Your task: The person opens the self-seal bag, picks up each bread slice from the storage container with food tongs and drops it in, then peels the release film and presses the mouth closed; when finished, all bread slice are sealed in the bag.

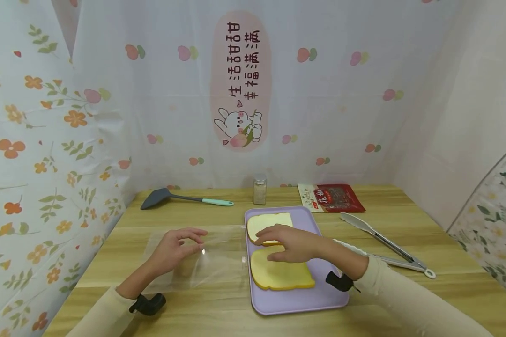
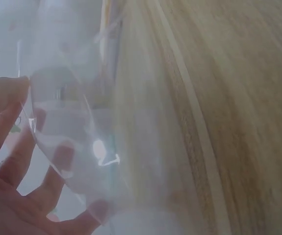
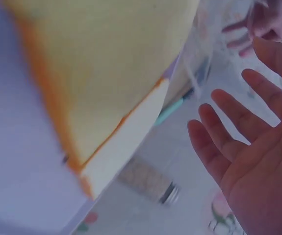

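Observation:
My left hand (image 1: 174, 252) pinches a clear plastic film (image 1: 221, 262) between thumb and fingers. In the left wrist view the film (image 2: 96, 127) curves across the fingers; whether it is a sheet or a bag I cannot tell. It stretches over the table to the left edge of a lilac tray (image 1: 274, 304). Two bread slices lie on the tray: a pale one (image 1: 274, 219) at the back and a yellower one (image 1: 278, 271) in front. Above them hovers my right hand (image 1: 293, 241), fingers spread and holding nothing; the right wrist view shows its bare palm.
Behind the tray stand a glass seasoning jar (image 1: 259, 189) and a red-and-white spice packet (image 1: 331, 198). Metal tongs (image 1: 388, 243) lie right of the tray. A grey spatula (image 1: 181, 197) with a mint handle is at the back left. Patterned cloth hangs around the wooden table.

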A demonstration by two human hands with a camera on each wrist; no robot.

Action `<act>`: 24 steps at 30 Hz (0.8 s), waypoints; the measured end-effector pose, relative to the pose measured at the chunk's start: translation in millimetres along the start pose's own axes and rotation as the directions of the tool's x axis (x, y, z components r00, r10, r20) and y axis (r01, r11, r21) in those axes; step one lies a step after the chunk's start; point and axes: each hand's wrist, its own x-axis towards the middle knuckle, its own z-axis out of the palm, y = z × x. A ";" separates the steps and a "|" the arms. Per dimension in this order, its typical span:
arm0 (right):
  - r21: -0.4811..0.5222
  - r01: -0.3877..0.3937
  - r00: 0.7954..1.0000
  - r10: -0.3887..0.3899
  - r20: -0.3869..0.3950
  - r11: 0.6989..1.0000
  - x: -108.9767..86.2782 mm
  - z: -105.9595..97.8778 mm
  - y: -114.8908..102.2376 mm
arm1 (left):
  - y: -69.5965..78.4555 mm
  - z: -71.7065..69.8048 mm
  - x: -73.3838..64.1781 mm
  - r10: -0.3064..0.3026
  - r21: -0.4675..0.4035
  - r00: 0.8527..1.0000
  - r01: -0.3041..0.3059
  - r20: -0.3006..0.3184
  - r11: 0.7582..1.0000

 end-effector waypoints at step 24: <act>0.154 -0.266 0.906 0.302 -0.297 0.951 -142.2 -2.5 75.5 | -0.1 3.7 -3.1 -0.024 0.034 0.998 0.026 -0.052 0.999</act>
